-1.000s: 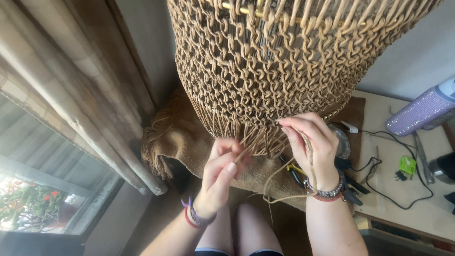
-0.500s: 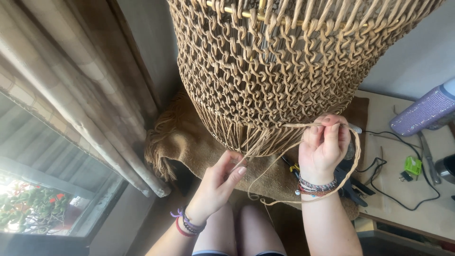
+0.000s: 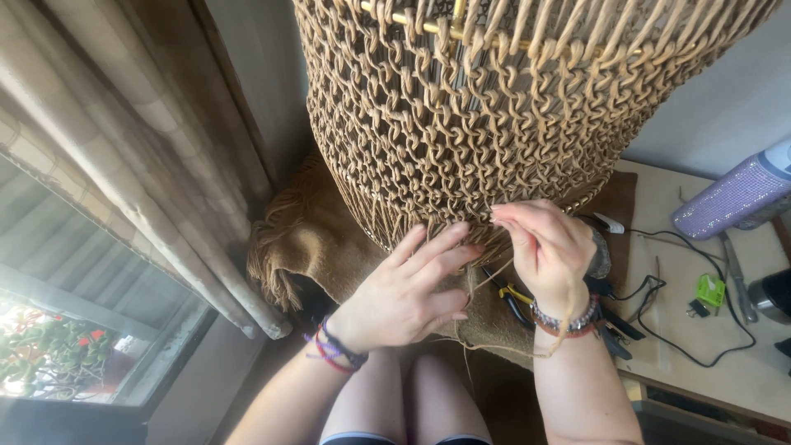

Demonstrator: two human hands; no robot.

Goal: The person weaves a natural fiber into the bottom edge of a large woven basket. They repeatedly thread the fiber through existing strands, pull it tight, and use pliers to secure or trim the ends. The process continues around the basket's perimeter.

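Note:
A large knotted basket-like piece of tan cord (image 3: 494,107) hangs in front of me, with a brass ring showing at its top. My left hand (image 3: 408,292) rests with spread fingers against its lower edge, touching loose strands. My right hand (image 3: 544,247) pinches a thin tan cord (image 3: 494,276) at the same edge; the cord trails down past my wrist. Both wrists wear beaded bracelets.
A fringed brown cloth (image 3: 305,243) lies under the piece. To the right, a desk (image 3: 741,371) holds black cables, yellow-handled pliers (image 3: 515,297), a green clip (image 3: 709,290) and a sparkly purple bottle (image 3: 729,198). Curtains (image 3: 140,156) and a window are at left. My knees are below.
My left hand has risen from below up to the lower edge of the weave. My right hand has opened from a fist into a pinch on the cord.

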